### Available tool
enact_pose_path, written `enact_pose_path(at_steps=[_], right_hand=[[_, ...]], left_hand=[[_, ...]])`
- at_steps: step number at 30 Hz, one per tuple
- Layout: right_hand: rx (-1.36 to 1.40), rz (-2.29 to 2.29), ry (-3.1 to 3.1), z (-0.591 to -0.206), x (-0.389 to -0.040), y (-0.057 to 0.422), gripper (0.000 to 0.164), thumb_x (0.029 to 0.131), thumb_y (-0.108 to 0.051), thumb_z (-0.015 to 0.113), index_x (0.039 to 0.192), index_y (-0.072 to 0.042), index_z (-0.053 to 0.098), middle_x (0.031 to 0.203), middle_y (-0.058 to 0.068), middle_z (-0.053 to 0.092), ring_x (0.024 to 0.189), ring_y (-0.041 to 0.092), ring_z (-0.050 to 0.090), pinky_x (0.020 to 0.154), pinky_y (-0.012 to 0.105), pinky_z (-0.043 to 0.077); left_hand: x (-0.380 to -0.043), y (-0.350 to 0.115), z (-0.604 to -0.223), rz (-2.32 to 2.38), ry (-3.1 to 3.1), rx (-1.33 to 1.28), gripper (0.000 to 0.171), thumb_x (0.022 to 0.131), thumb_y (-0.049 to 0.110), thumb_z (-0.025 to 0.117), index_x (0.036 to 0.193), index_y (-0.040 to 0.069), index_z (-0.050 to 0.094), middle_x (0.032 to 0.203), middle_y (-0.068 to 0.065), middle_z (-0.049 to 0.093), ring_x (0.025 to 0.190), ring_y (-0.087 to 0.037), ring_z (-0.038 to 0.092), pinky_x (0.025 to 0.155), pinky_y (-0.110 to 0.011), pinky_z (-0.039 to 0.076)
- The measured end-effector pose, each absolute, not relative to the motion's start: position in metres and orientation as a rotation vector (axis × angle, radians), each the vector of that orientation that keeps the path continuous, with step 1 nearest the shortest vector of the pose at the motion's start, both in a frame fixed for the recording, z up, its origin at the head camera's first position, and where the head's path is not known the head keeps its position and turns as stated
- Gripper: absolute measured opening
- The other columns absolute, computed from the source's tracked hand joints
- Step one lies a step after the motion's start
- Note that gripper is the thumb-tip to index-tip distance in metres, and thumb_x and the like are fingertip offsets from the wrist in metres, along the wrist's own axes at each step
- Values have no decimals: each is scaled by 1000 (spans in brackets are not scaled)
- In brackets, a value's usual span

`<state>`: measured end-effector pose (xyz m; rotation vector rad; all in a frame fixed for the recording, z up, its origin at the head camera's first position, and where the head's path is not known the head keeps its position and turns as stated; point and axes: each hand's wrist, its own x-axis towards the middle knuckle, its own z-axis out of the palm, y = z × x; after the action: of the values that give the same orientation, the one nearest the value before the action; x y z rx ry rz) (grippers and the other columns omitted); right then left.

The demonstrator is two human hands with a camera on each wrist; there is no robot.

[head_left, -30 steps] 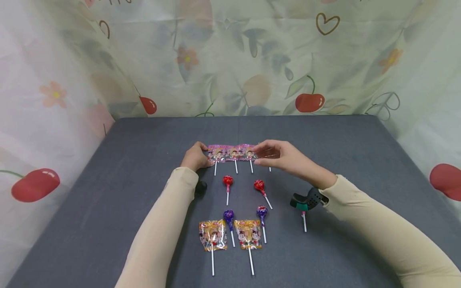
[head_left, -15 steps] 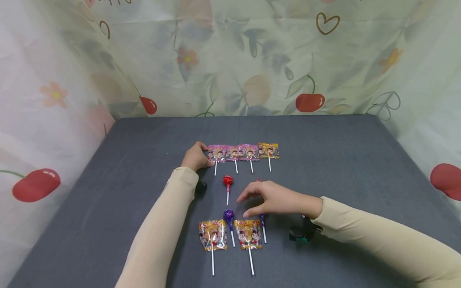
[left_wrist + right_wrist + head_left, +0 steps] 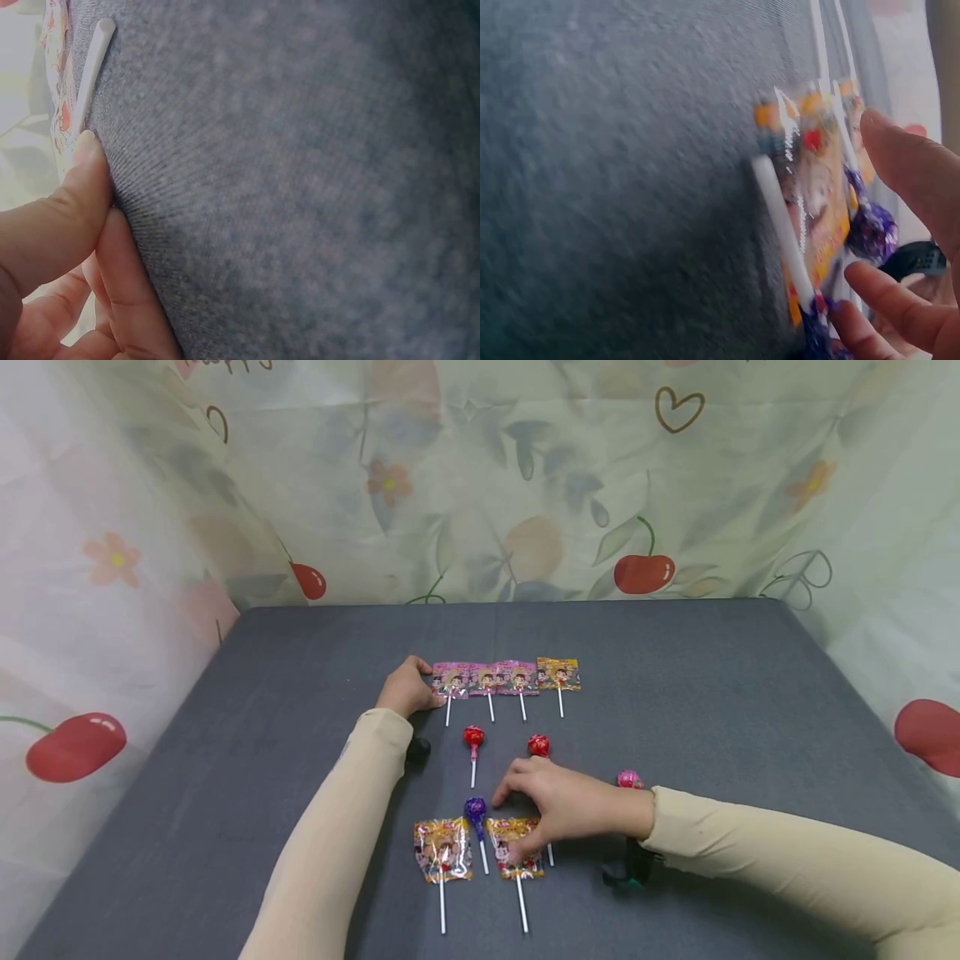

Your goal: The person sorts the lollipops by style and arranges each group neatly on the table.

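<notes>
My left hand (image 3: 408, 687) grips the left end of a row of flat-wrapped lollipops, its thumb and a finger at the edges of the first pink-wrapped lollipop (image 3: 451, 681). In the left wrist view that thumb lies beside a white stick (image 3: 94, 71). My right hand (image 3: 573, 802) hovers, thumb and fingers apart, over the near orange-wrapped lollipop (image 3: 527, 870). It covers most of a purple lollipop behind it, whose stick (image 3: 784, 232) shows in the right wrist view. Another purple lollipop (image 3: 476, 810) lies left of the fingertips.
Two more pink-wrapped lollipops and an orange-wrapped lollipop (image 3: 559, 675) continue the far row on the dark grey table (image 3: 697, 693). Red lollipops (image 3: 473, 737) lie in the middle. A second orange-wrapped lollipop (image 3: 442, 846) lies near left, and a pink lollipop (image 3: 629, 779) is partly behind the right forearm.
My right hand has left the orange-wrapped lollipop at the far row's right end and come nearer, over the purple and orange-wrapped lollipops. My left hand has stayed put.
</notes>
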<state>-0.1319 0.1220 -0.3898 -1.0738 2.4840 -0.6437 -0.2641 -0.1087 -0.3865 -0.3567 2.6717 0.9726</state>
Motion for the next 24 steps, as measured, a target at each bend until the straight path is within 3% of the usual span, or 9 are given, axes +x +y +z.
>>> enact_pose_path(at_steps=[10, 24], right_hand=[[-1042, -543, 2525, -394, -126, 119, 67, 62, -59, 83, 113, -22, 60, 112, -8, 51, 101, 11, 43, 89, 33, 43], [-1042, -567, 2541, -394, -123, 117, 55, 64, -50, 86, 103, -22, 58, 103, -9, 50, 93, 11, 41, 80, 30, 40]], left_hand=[[-264, -109, -387, 969, 2682, -352, 53, 83, 16, 77, 126, 10, 47, 135, -19, 51, 113, -31, 48, 101, -43, 39], [-264, -108, -387, 1003, 2660, -372, 53, 83, 14, 77, 127, 11, 47, 136, -18, 50, 112, -31, 47, 101, -44, 39]])
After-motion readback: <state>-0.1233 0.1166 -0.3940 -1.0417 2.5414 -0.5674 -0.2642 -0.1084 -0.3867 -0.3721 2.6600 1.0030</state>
